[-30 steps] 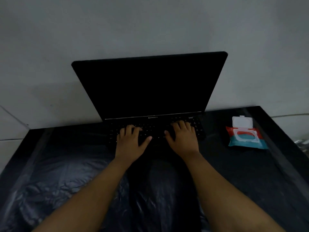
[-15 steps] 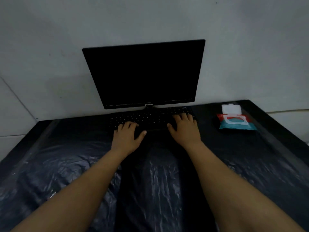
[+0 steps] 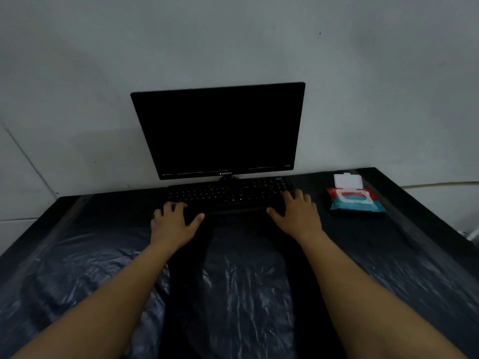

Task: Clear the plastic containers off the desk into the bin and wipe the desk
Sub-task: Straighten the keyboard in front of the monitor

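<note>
Two hands, left hand [image 3: 173, 224], right hand [image 3: 298, 213], on one keyboard [image 3: 228, 194], one wipes pack [image 3: 355, 200]

hands: 2, left [image 3: 173, 224] & right [image 3: 298, 216]
screen [image 3: 220, 130]: 1
keyboard [image 3: 228, 194]: 1
wipes pack [image 3: 353, 200]: 1
surface [image 3: 414, 242]: 1

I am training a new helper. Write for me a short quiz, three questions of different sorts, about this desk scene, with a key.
1. True or false: the lid of the red and teal wet-wipe pack is flipped open.
2. Which hand is nearer the pack? A) left hand B) right hand
3. Fill in: both hands rest at the front corners of the black ______, below the dark flat monitor.

Key: 1 true; 2 B; 3 keyboard.
</note>
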